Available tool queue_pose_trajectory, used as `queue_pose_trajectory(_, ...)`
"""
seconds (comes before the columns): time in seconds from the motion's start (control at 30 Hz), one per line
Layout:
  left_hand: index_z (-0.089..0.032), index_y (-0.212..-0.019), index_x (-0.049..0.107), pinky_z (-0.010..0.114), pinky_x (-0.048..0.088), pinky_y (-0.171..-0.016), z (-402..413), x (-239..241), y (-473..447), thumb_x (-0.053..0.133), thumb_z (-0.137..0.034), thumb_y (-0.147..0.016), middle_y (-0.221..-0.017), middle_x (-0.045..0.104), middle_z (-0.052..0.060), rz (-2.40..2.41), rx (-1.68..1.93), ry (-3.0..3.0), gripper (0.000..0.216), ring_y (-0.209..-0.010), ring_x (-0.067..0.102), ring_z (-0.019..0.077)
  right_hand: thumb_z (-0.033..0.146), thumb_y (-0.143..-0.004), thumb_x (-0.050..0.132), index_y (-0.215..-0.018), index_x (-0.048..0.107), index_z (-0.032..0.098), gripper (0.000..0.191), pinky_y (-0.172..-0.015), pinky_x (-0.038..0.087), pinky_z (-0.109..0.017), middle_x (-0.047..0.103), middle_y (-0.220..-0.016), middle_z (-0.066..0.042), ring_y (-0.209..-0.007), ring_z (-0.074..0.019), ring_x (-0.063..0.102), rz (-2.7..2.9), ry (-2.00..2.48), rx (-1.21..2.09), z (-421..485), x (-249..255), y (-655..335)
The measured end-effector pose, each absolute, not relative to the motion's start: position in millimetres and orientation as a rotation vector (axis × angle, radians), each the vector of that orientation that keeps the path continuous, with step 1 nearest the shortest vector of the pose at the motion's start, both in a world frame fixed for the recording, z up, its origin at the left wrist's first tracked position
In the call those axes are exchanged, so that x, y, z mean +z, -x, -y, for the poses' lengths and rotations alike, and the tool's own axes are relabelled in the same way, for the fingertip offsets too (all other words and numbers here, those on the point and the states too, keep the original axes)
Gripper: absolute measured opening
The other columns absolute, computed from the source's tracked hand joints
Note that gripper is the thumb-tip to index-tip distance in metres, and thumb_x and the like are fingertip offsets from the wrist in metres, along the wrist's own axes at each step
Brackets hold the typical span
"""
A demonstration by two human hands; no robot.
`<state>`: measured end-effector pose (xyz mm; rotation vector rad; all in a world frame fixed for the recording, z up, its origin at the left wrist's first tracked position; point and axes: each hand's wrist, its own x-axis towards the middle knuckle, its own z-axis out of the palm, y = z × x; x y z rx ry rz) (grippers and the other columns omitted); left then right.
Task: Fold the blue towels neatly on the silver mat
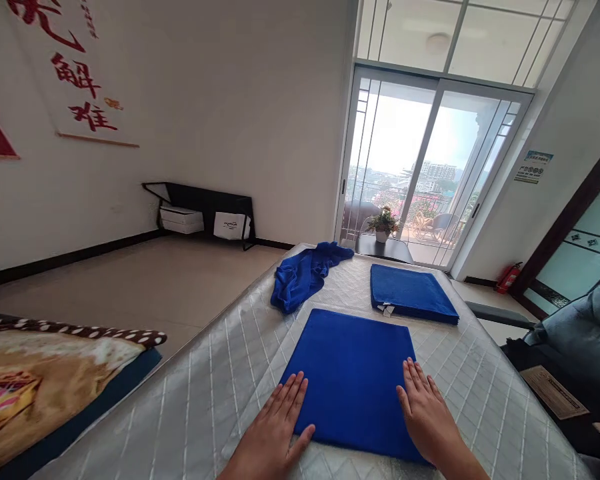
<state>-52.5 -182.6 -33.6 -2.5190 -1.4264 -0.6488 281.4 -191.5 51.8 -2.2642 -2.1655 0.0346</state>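
Left hand (275,427), right hand (426,410) flat, gripping nothing, at sides of folded cloth (353,380); neat stack (413,292) looks finished; crumpled cloth (303,277) unfolded.

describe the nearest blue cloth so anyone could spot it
On the quilted silvery surface, look to the near end. The blue cloth lies there, flat and rectangular. Unlike the stack and crumpled cloth beyond, it lies between left hand and right hand.

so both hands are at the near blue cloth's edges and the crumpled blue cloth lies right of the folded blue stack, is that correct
Not the side: in the head view, the crumpled blue cloth lies left of the folded blue stack; the rest holds.
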Motion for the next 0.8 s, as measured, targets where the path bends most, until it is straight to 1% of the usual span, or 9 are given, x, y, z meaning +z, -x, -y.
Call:
queue_pose_trajectory(0.13, -0.028, -0.160, 0.000, 0.042, 0.044, -0.113, 183.3, -34.0, 53.7, 0.045, -0.058, -0.100, -0.161, 0.038, 0.008, 1.424, -0.647, 2.515, 0.081, -0.141, 0.049, 0.0291, 0.037, -0.103, 0.016, -0.159, 0.022, 0.006, 0.065, -0.125, 0.015, -0.042, 0.018, -0.167, -0.010, -0.155, -0.0211, 0.013, 2.153, 2.295, 0.038, 161.0, 60.4, -273.8)
queue_pose_trajectory(0.2, -0.026, -0.160, 0.002, 0.041, 0.044, -0.112, 183.7, -36.4, 57.4, 0.043, -0.059, -0.100, -0.161, 0.039, 0.009, 1.418, -0.604, 2.503, 0.080, -0.141, 0.049, 0.0287, 0.035, -0.103, 0.018, -0.159, 0.023, 0.004, 0.064, -0.125, 0.015, -0.043, 0.018, -0.167, -0.012, -0.155, -0.0226, 0.014, 2.095, 2.325, 0.037, 150.0, 50.3, -274.7)
queue_pose_trajectory(0.3, -0.024, -0.161, 0.011, 0.043, 0.045, -0.111, 183.3, -34.2, 57.7, 0.041, -0.064, -0.098, -0.159, 0.042, 0.010, 1.478, -0.518, 2.489, 0.080, -0.139, 0.051, 0.0308, 0.037, -0.103, 0.020, -0.159, 0.022, 0.005, 0.065, -0.125, 0.015, -0.044, 0.016, -0.167, -0.012, -0.155, -0.0231, 0.016, 2.035, 2.340, 0.043, 142.6, 29.8, -279.7)
queue_pose_trajectory(0.4, -0.021, -0.160, 0.023, 0.047, 0.041, -0.114, 176.9, -13.2, 34.2, 0.039, -0.069, -0.097, -0.161, 0.039, 0.012, 1.509, -0.493, 2.533, 0.081, -0.144, 0.045, 0.0336, 0.038, -0.103, 0.020, -0.159, 0.021, 0.005, 0.066, -0.125, 0.013, -0.044, 0.016, -0.167, -0.012, -0.155, -0.0230, 0.014, 2.053, 2.306, 0.056, 141.9, 19.3, -284.3)
queue_pose_trajectory(0.5, -0.016, -0.159, 0.028, 0.046, 0.036, -0.119, 162.2, 20.0, -19.1, 0.033, -0.066, -0.100, -0.163, 0.034, 0.015, 1.372, -0.498, 2.705, 0.078, -0.148, 0.038, 0.0308, 0.037, -0.103, 0.021, -0.159, 0.021, 0.004, 0.066, -0.125, 0.013, -0.045, 0.016, -0.167, -0.015, -0.155, -0.0245, 0.014, 2.066, 2.278, 0.072, 142.9, 20.2, -286.5)
queue_pose_trajectory(0.57, -0.016, -0.160, 0.027, 0.043, 0.033, -0.121, 151.0, 37.0, -62.2, 0.031, -0.063, -0.102, -0.163, 0.035, 0.014, 1.212, -0.510, 2.859, 0.075, -0.150, 0.035, 0.0271, 0.034, -0.102, 0.022, -0.158, 0.024, 0.003, 0.064, -0.125, 0.013, -0.046, 0.016, -0.167, -0.017, -0.155, -0.0257, 0.012, 2.097, 2.241, 0.081, 143.8, 22.0, -288.3)
queue_pose_trajectory(0.63, -0.016, -0.161, 0.024, 0.040, 0.029, -0.123, 141.5, 43.7, -101.1, 0.027, -0.060, -0.104, -0.164, 0.034, 0.012, 1.064, -0.518, 2.975, 0.072, -0.152, 0.031, 0.0237, 0.027, -0.100, 0.024, -0.158, 0.028, 0.005, 0.062, -0.125, 0.015, -0.047, 0.017, -0.167, -0.016, -0.155, -0.0259, 0.010, 2.157, 2.193, 0.087, 145.1, 22.4, -291.5)
queue_pose_trajectory(0.73, -0.016, -0.162, 0.019, 0.039, 0.023, -0.125, 130.9, 36.5, -137.1, 0.023, -0.058, -0.105, -0.167, 0.027, 0.011, 0.984, -0.566, 3.026, 0.071, -0.155, 0.023, 0.0220, 0.021, -0.097, 0.026, -0.158, 0.031, 0.011, 0.061, -0.125, 0.017, -0.046, 0.018, -0.167, -0.012, -0.155, -0.0244, 0.010, 2.233, 2.153, 0.085, 147.2, 21.8, -297.8)
queue_pose_trajectory(0.8, -0.017, -0.162, 0.019, 0.040, 0.023, -0.126, 125.1, 27.1, -142.4, 0.023, -0.058, -0.105, -0.167, 0.026, 0.010, 1.006, -0.575, 3.022, 0.071, -0.155, 0.022, 0.0217, 0.024, -0.098, 0.027, -0.158, 0.030, 0.012, 0.061, -0.125, 0.017, -0.044, 0.017, -0.167, -0.011, -0.155, -0.0240, 0.012, 2.250, 2.143, 0.083, 148.0, 22.1, -300.7)
